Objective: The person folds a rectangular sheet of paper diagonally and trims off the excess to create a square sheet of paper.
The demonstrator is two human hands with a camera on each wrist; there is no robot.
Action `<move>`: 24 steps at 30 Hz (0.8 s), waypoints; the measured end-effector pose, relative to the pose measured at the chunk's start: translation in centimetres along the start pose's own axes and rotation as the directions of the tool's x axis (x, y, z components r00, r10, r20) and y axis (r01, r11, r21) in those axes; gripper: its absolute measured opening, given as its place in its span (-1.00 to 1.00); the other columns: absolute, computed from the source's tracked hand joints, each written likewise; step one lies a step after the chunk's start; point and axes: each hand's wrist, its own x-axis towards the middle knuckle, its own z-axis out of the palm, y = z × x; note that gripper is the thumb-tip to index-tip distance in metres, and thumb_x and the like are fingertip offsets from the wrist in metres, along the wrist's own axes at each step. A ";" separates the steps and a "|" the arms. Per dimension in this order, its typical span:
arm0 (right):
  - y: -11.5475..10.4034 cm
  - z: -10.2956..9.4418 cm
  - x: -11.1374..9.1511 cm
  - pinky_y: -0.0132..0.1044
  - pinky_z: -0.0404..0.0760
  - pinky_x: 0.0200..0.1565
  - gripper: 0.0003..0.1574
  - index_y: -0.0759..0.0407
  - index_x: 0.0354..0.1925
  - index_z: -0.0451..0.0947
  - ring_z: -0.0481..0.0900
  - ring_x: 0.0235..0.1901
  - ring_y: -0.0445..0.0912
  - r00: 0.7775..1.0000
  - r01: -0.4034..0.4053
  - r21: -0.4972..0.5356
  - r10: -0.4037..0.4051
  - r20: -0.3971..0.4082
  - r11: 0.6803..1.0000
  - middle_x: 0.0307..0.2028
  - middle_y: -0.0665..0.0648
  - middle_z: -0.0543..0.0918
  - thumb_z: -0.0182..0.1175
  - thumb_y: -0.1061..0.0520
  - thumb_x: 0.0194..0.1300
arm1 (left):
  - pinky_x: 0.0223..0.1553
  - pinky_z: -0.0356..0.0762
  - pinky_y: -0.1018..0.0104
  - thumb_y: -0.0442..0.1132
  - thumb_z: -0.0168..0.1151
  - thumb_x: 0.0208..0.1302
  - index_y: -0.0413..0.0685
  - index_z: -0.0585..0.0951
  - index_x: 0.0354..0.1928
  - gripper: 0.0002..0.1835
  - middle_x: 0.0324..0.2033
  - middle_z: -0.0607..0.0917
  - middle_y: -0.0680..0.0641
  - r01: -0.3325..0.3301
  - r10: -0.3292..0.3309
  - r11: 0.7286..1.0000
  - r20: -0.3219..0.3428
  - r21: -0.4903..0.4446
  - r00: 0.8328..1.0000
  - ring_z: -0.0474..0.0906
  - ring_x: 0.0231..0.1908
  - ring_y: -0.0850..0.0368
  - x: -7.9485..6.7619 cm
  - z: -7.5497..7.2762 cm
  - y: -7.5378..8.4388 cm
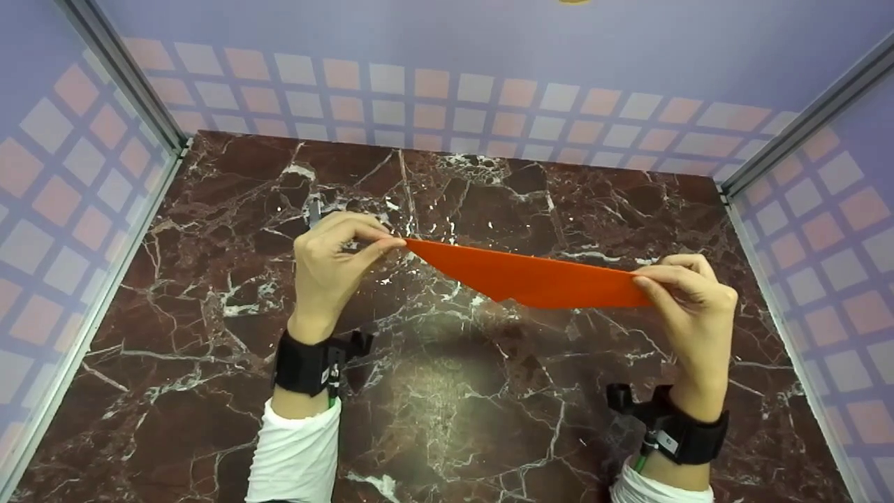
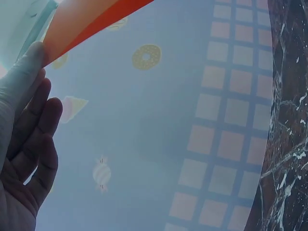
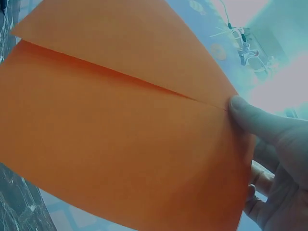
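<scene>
The orange paper (image 1: 531, 276) is up in the air between your two hands, above the table, seen almost edge-on from your head. Its upper edge runs straight and slopes down from your left to your right, and its lower edge has a small notch near the middle. The right wrist view shows it folded: one layer overlaps another, and the gap between them narrows towards your right thumb.

Your left hand (image 1: 332, 262) pinches the paper's pointed left corner between thumb and fingertips. In the left wrist view your other fingers curl below that corner. Your right hand (image 1: 691, 300) grasps the opposite end, the thumb pressed flat on the paper near its edge.

You wear a black strap on each wrist, the left one (image 1: 300, 363) and the right one (image 1: 698, 433), above white sleeves (image 1: 293, 447). Just beyond your left hand is a small grey object (image 1: 314, 208), partly hidden; you cannot tell what it is.

Under everything lies the dark red, white-veined table (image 1: 433, 419). Around it stand pale blue walls (image 1: 447, 42) with pink and white squares, joined by metal posts (image 1: 126, 77) at the far corners. The left wrist view shows a printed doughnut (image 2: 147, 57) and sweet (image 2: 101, 174) on a wall.
</scene>
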 end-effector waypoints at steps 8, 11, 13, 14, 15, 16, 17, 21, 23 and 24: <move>-0.2 1.3 0.2 -0.47 0.63 -0.23 -0.89 0.54 -0.35 0.74 0.68 -0.24 -0.16 0.999 -0.047 0.271 0.044 0.018 0.961 -0.31 0.09 0.79 0.47 0.42 0.24 | -0.37 0.65 0.45 0.27 0.35 0.33 -0.41 0.56 -0.12 -0.28 -0.16 0.83 -0.32 0.274 -0.235 0.908 0.156 -0.318 0.959 0.75 -0.35 0.28 0.2 0.5 1.3; -0.3 2.2 0.2 -0.46 0.63 -0.25 -0.87 0.49 -0.35 0.76 0.71 -0.29 -0.17 0.997 -0.068 0.357 0.057 0.042 0.932 -0.34 0.18 0.80 0.47 0.37 0.27 | -0.29 0.75 0.34 0.34 0.40 0.24 -0.39 0.42 0.12 -0.12 -0.12 0.78 -0.40 0.398 -0.306 0.824 0.276 -0.404 0.911 0.80 -0.24 0.19 0.2 0.7 1.9; -0.5 2.8 0.2 -0.46 0.64 -0.27 -0.84 0.50 -0.34 0.75 0.72 -0.34 -0.20 0.995 -0.101 0.386 0.084 0.059 0.917 -0.34 0.15 0.82 0.47 0.34 0.30 | -0.20 0.80 0.23 0.34 0.45 0.18 -0.34 0.35 0.23 -0.04 -0.08 0.78 -0.40 0.468 -0.336 0.783 0.355 -0.410 0.872 0.83 -0.16 0.07 0.2 0.9 2.2; -0.6 3.0 0.2 -0.47 0.64 -0.29 -0.84 0.50 -0.33 0.75 0.72 -0.37 -0.22 0.992 -0.128 0.404 0.110 0.068 0.906 -0.35 0.13 0.83 0.46 0.34 0.31 | -0.14 0.81 0.17 0.31 0.48 0.18 -0.32 0.32 0.28 -0.03 -0.06 0.78 -0.38 0.496 -0.346 0.772 0.392 -0.397 0.852 0.83 -0.12 0.02 0.2 1.1 2.3; -0.7 3.3 0.2 -0.48 0.65 -0.31 -0.82 0.50 -0.32 0.75 0.73 -0.40 -0.23 0.987 -0.158 0.425 0.139 0.076 0.891 -0.36 0.11 0.83 0.47 0.32 0.31 | -0.10 0.81 0.13 0.24 0.51 0.22 -0.30 0.30 0.33 -0.05 -0.04 0.78 -0.36 0.519 -0.355 0.768 0.425 -0.375 0.832 0.83 -0.10 -0.03 0.2 1.2 2.5; -0.8 3.5 0.2 -0.48 0.65 -0.32 -0.81 0.52 -0.32 0.75 0.73 -0.42 -0.23 0.982 -0.187 0.445 0.168 0.082 0.876 -0.36 0.09 0.84 0.47 0.32 0.32 | -0.09 0.80 0.13 0.16 0.53 0.26 -0.28 0.28 0.36 -0.08 -0.02 0.78 -0.34 0.537 -0.365 0.769 0.453 -0.346 0.814 0.83 -0.10 -0.07 0.2 1.4 2.5; -0.9 3.7 0.2 -0.48 0.66 -0.32 -0.82 0.51 -0.31 0.75 0.73 -0.43 -0.24 0.976 -0.218 0.463 0.200 0.088 0.859 -0.37 0.07 0.84 0.47 0.33 0.32 | -0.09 0.80 0.13 0.06 0.53 0.30 -0.28 0.26 0.39 -0.12 -0.02 0.79 -0.33 0.543 -0.367 0.779 0.474 -0.313 0.800 0.83 -0.10 -0.10 0.1 1.6 2.6; -1.1 4.4 0.2 -0.46 0.67 -0.36 -0.91 0.44 -0.30 0.78 0.71 -0.46 -0.23 0.948 -0.312 0.511 0.298 0.112 0.801 -0.40 0.06 0.83 0.46 0.35 0.33 | -0.10 0.79 0.20 -0.30 0.51 0.34 -0.34 0.17 0.51 -0.12 -0.11 0.79 -0.30 0.507 -0.363 0.840 0.495 -0.192 0.789 0.82 -0.16 -0.14 -0.1 2.5 2.9; -1.1 4.6 0.1 -0.45 0.65 -0.37 -0.93 0.41 -0.30 0.78 0.69 -0.47 -0.24 0.940 -0.335 0.515 0.320 0.121 0.789 -0.41 0.06 0.82 0.44 0.36 0.34 | -0.15 0.78 0.22 -0.34 0.50 0.35 -0.39 0.08 0.58 -0.04 -0.17 0.79 -0.29 0.470 -0.351 0.867 0.469 -0.164 0.811 0.82 -0.22 -0.11 -0.2 2.9 3.1; -1.0 4.7 0.1 -0.45 0.64 -0.38 -0.94 0.41 -0.29 0.78 0.67 -0.48 -0.23 0.938 -0.341 0.515 0.323 0.127 0.786 -0.42 0.06 0.81 0.43 0.37 0.35 | -0.15 0.78 0.22 -0.34 0.49 0.35 -0.42 0.02 0.60 0.00 -0.18 0.80 -0.29 0.458 -0.346 0.874 0.450 -0.165 0.823 0.82 -0.23 -0.10 -0.3 3.0 3.2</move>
